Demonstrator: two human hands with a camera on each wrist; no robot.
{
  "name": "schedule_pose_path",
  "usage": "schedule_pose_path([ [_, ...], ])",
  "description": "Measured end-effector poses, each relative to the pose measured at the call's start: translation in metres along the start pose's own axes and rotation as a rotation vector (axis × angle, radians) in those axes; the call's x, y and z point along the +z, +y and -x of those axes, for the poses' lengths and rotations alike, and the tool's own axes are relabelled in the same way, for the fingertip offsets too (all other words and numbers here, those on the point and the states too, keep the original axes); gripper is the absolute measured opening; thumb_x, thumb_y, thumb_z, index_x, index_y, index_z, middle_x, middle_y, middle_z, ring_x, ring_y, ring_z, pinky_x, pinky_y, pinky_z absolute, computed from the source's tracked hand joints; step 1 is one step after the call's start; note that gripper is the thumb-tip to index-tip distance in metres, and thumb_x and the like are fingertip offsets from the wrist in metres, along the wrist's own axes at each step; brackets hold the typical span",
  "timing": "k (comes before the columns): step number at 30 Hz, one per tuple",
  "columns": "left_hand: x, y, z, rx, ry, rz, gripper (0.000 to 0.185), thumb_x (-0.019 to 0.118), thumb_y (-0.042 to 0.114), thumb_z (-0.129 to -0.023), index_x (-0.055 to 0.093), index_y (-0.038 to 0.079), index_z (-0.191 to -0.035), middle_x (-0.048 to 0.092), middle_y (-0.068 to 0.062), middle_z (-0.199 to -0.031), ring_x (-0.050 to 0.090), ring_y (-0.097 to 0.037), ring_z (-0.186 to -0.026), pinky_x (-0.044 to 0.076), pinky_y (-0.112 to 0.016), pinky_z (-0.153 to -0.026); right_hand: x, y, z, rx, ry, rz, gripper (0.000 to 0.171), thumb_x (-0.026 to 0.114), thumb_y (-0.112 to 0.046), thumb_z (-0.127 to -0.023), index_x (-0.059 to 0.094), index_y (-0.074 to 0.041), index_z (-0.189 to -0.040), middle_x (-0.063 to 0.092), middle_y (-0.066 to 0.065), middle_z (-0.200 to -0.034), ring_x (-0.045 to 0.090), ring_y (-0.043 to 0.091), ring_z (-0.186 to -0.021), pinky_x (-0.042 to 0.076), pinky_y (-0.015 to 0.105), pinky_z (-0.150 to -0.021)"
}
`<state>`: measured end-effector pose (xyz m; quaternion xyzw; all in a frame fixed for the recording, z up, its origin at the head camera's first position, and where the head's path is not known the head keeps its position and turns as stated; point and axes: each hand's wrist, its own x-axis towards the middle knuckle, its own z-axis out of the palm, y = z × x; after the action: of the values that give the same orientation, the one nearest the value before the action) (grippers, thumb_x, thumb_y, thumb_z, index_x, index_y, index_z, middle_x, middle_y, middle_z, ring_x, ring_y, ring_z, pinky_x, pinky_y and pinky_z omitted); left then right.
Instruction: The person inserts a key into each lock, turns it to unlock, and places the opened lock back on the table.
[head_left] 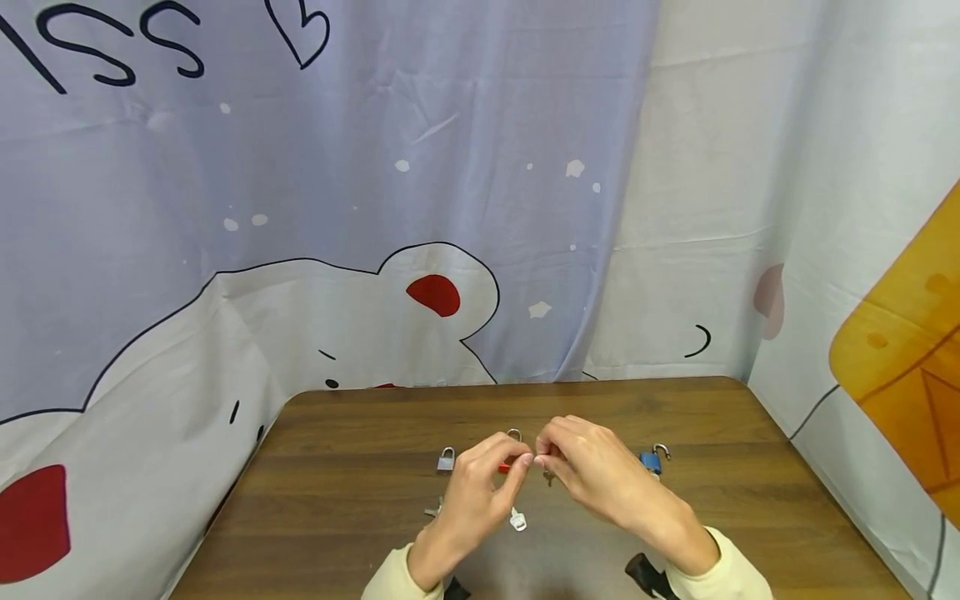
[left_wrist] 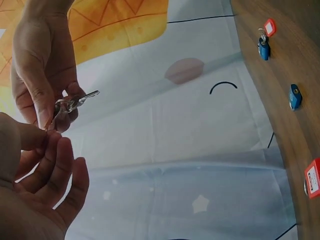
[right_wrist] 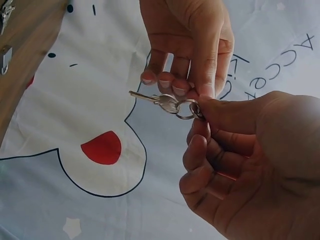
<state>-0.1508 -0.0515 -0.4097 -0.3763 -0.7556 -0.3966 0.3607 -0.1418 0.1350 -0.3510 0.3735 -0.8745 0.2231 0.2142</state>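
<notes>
A metal key ring (right_wrist: 186, 109) carrying a silver key (right_wrist: 166, 103) is between my two hands, up off the table. My right hand (head_left: 596, 467) pinches the ring between thumb and fingers. With thumb and fingertips together, my left hand (head_left: 476, 483) grips the ring's edge, its fingertips right against the right hand's. In the left wrist view the key (left_wrist: 77, 101) sticks out past the right fingers. Part of the ring is hidden by the fingertips.
On the wooden table (head_left: 337, 483) stand a grey padlock (head_left: 446, 461) at left and a blue padlock (head_left: 650, 462) with its shackle open at right. A red item (left_wrist: 312, 178) is partly behind my left hand. A loose key (head_left: 517, 520) lies nearer me. Printed curtains hang behind.
</notes>
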Motion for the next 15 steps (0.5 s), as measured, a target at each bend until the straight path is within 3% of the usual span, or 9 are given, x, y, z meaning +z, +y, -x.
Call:
schedule_pose_path([
  [11, -0.0043, -0.0014, -0.0020, 0.014, 0.033, 0.002, 0.009, 0.063, 0.003, -0.092, 0.064, 0.009, -0.086, 0.063, 0.004, -0.078, 0.058, -0.004, -0.069, 0.047, -0.008, -0.067, 0.0012, 0.0026, 0.0009, 0.039, 0.144, -0.144, 0.006, 0.067, -0.018, -0.093, 0.063, -0.022, -0.091, 0.057, -0.017, -0.085, 0.052, -0.002, -0.079, 0.047, 0.019, -0.068],
  [15, -0.0068, -0.0013, -0.0033, 0.013, 0.044, 0.000, 0.010, 0.063, 0.003, -0.091, 0.064, 0.011, -0.086, 0.061, 0.005, -0.075, 0.056, -0.004, -0.069, 0.046, -0.008, -0.066, 0.0051, 0.0070, 0.0038, 0.057, 0.152, -0.190, 0.007, 0.063, -0.016, -0.096, 0.063, -0.021, -0.092, 0.059, -0.016, -0.088, 0.052, -0.001, -0.079, 0.047, 0.020, -0.069],
])
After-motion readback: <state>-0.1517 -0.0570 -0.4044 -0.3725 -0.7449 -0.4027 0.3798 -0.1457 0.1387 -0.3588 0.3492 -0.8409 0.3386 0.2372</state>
